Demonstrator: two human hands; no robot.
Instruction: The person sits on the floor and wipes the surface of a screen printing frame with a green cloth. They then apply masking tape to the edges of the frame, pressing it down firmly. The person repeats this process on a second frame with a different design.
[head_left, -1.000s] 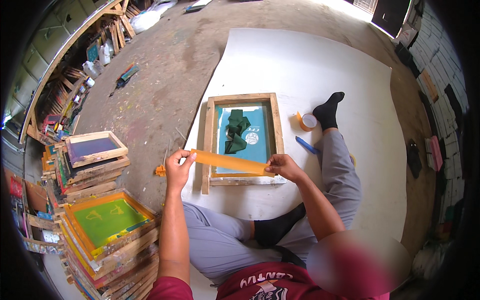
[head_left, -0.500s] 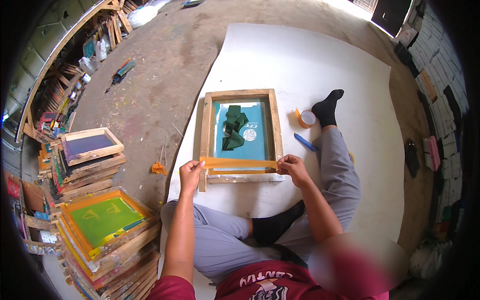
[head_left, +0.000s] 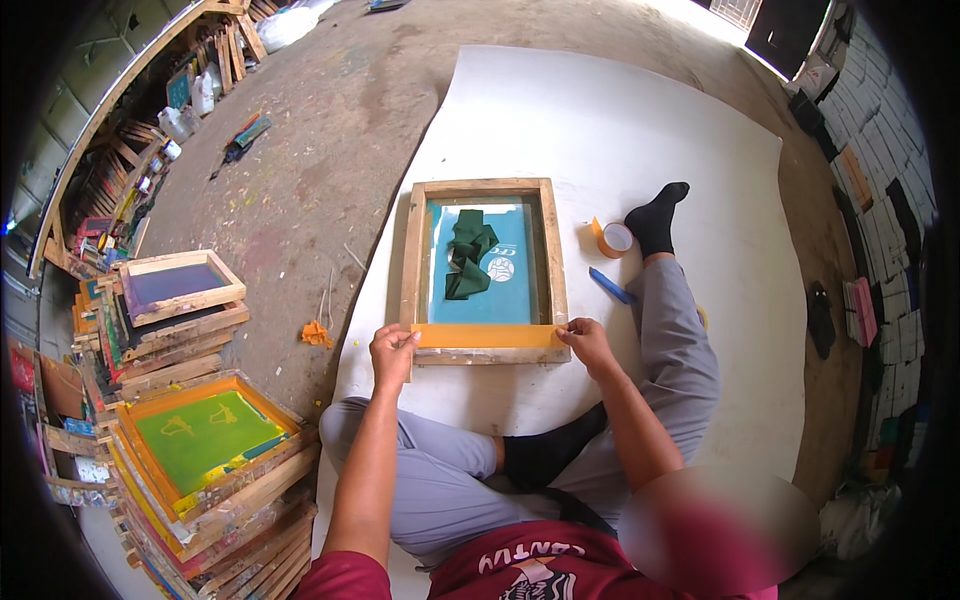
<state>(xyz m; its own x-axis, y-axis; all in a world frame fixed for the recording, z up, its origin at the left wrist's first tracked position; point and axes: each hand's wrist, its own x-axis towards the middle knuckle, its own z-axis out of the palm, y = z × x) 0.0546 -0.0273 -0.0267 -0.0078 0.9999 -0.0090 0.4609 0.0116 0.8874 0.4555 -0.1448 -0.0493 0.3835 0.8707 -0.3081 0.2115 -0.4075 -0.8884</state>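
In the head view, a person sits on a large white sheet spread over the concrete floor, legs bent around a wooden screen frame that lies flat just ahead of the knees. A strip of orange tape runs along the frame's near rail, its long axis going left to right, square across the person's front. The left hand pinches the strip's left end at the frame's near left corner, fingers closed narrowly on it; the right hand pinches the right end at the near right corner in the same way. Both hands sit about equally close to the strip, one at each end, so neither is the nearer. Inside the frame the teal mesh carries a crumpled dark green cloth, well clear of the tape. To the right of the frame, near the socked foot, lie a tape roll and a blue marker. The sheet is open beyond the frame's far edge and to its right; on the left it ends close by, with stacked frames further off on the floor.
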